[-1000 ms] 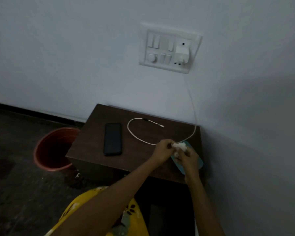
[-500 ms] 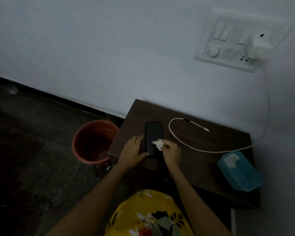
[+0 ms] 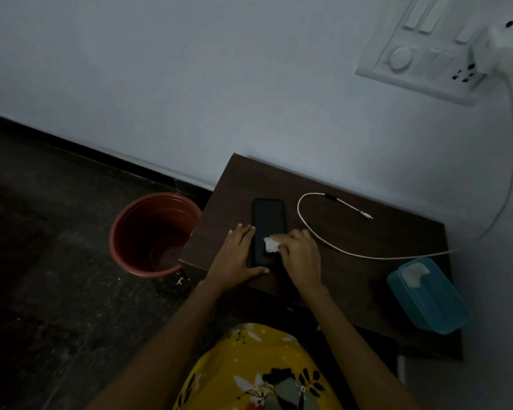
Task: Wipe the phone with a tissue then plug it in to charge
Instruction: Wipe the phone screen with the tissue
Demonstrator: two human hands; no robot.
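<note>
- Right hand [image 3: 301, 255] pinches the crumpled tissue [image 3: 270, 244], soft and light, against the phone [image 3: 267, 229].
- Left hand [image 3: 238, 253] lies flat and spread, bracing that slick, rigid slab by its edge.

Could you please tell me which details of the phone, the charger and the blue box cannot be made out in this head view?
- Phone: its near end is covered by the left hand and by the right hand pressing the tissue; smudges are lost in the dim light.
- Cable plug: too small to tell its type.
- Charger: blurred and close to the right edge.
- Blue box: contents hidden under its lid.
</note>
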